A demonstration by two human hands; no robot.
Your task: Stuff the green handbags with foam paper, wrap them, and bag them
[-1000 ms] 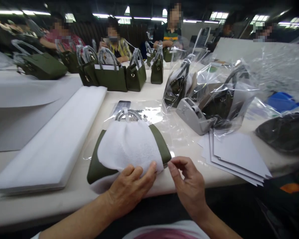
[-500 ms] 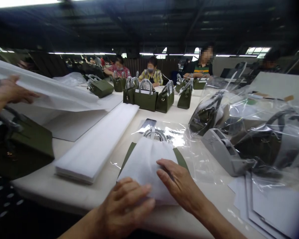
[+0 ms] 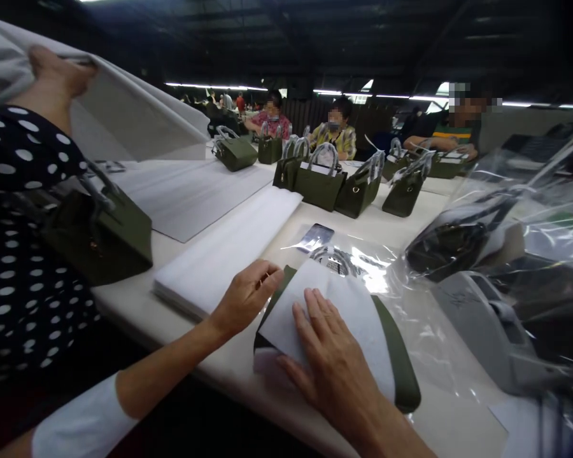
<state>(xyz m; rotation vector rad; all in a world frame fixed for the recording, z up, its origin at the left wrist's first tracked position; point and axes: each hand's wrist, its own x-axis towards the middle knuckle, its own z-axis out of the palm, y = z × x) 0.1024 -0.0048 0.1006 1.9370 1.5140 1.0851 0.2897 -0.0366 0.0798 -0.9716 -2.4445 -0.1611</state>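
Along the counter's (image 3: 451, 429) near side, the green bag (image 3: 398, 356) lies beneath a white sheet (image 3: 360, 312) that could skew if the right hand (image 3: 329, 356), its grip spread flat there, drags sideways; whether the left hand's (image 3: 248, 292) curled grip pinches anything, I cannot tell.

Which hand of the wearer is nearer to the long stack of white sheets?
Left. The left hand is beside the stack; the right hand lies farther right, on the partly wrapped green bag.
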